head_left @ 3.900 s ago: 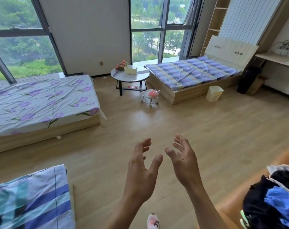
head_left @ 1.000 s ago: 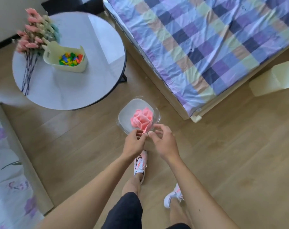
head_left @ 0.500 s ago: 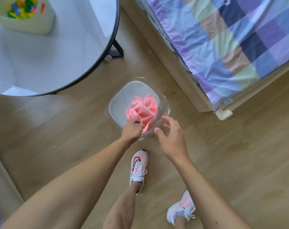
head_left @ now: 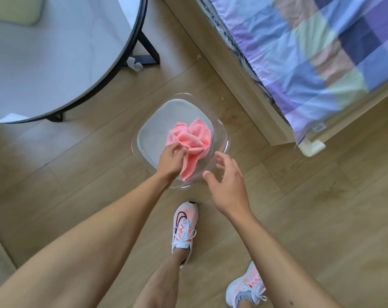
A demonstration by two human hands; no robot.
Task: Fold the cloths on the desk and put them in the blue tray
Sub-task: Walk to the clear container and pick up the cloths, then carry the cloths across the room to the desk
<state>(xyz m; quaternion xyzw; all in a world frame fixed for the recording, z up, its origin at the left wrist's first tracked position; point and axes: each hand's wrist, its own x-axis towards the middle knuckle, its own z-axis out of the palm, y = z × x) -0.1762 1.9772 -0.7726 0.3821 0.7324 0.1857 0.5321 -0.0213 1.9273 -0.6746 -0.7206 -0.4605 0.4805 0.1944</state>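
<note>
Bending over a clear basin on the wooden floor, the person grips a crumpled pink cloth in the left hand, fingers curled round a bunched fold at its near side. The right hand hovers just beside the basin's near rim, fingers spread and loosely bent, holding nothing.

The cloth looks like a small, fluffy towel. I'd judge it light and limp, so it should sag and bunch wherever it isn't held. One corner droops toward the rim. Two corners along the stitched hem look like the best hold for shaking it flat.

The basin holds only this cloth, and the rest of its pale bottom is bare. A pale tub sits on the round table, but the frame edge cuts it off, so I can't tell what's in it. No blue tray or desk is in sight from here.
</note>
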